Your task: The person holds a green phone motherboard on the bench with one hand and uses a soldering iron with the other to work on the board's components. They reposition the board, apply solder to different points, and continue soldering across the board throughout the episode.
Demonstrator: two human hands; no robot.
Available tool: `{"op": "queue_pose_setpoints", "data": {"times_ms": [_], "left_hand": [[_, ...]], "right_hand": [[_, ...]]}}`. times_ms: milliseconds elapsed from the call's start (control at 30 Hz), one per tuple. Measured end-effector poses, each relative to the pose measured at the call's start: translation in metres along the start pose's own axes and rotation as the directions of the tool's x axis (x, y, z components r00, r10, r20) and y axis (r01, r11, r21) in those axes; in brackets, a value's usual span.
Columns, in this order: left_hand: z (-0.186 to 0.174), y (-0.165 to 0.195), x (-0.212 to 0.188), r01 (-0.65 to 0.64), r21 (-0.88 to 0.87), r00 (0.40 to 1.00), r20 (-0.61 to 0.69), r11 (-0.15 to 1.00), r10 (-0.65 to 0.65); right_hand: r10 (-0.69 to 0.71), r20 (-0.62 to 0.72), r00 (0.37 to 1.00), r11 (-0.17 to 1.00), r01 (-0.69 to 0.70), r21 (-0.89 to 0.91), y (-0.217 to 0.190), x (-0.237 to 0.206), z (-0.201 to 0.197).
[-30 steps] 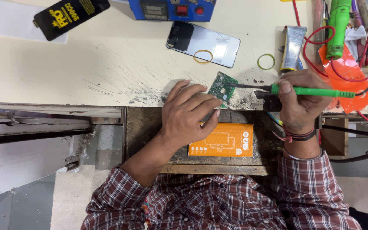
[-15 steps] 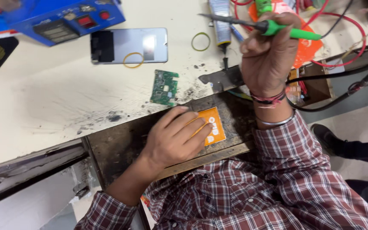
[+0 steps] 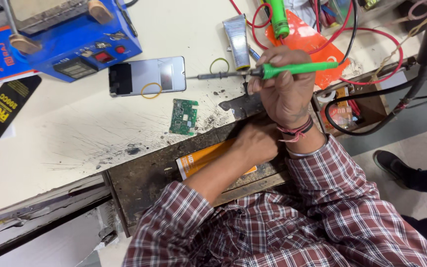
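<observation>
— Gripping green-handled soldering iron (image 3: 273,70) in right hand (image 3: 285,94), tip raised, well clear of green circuit board (image 3: 184,116) lying untouched on bench (image 3: 65,143).

— Left hand (image 3: 258,141)?

— Resting on orange box (image 3: 208,159) in open drawer (image 3: 139,183); grip hidden, cannot tell.

Hands off the board, iron lifted

The left hand (image 3: 258,141) has left the green circuit board (image 3: 184,116) and moved into the open drawer (image 3: 139,180); the right hand (image 3: 285,89) has raised the green soldering iron (image 3: 273,70) clear of the tabletop (image 3: 65,138).
</observation>
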State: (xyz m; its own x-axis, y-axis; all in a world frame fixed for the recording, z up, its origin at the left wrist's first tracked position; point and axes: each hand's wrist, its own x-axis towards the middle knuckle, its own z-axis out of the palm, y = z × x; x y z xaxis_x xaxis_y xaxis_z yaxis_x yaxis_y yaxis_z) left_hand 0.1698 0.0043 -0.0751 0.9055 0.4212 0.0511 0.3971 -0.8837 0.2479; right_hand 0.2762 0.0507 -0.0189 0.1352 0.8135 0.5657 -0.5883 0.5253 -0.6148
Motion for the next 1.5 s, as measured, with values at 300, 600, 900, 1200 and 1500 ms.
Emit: {"op": "queue_pose_setpoints", "data": {"times_ms": [300,600,900,1200,1500], "left_hand": [[0.031,-0.005,0.004,0.084,-0.433,0.950,-0.238,0.897,-0.204],[-0.007,0.000,-0.020,-0.035,-0.179,0.969,-0.248,0.983,-0.011],[-0.039,0.008,0.015,-0.250,-0.001,0.947,-0.210,0.968,0.244],[-0.051,0.029,-0.030,-0.119,0.069,0.957,-0.258,0.990,0.133],[-0.128,-0.020,0.024,0.172,0.347,0.903,-0.429,0.922,-0.007]], "right_hand": [[0.043,0.046,0.998,0.997,-0.040,-0.069,-0.002,-0.002,0.013],[0.065,0.120,0.991,0.983,-0.043,-0.178,-0.007,-0.010,0.033],[0.087,0.225,0.970,0.970,-0.031,-0.239,-0.019,-0.008,0.046],[-0.114,-0.077,0.991,0.991,0.107,-0.084,-0.047,-0.009,0.006],[-0.221,-0.283,0.933,0.975,0.215,-0.053,-0.065,-0.002,-0.048]]}}
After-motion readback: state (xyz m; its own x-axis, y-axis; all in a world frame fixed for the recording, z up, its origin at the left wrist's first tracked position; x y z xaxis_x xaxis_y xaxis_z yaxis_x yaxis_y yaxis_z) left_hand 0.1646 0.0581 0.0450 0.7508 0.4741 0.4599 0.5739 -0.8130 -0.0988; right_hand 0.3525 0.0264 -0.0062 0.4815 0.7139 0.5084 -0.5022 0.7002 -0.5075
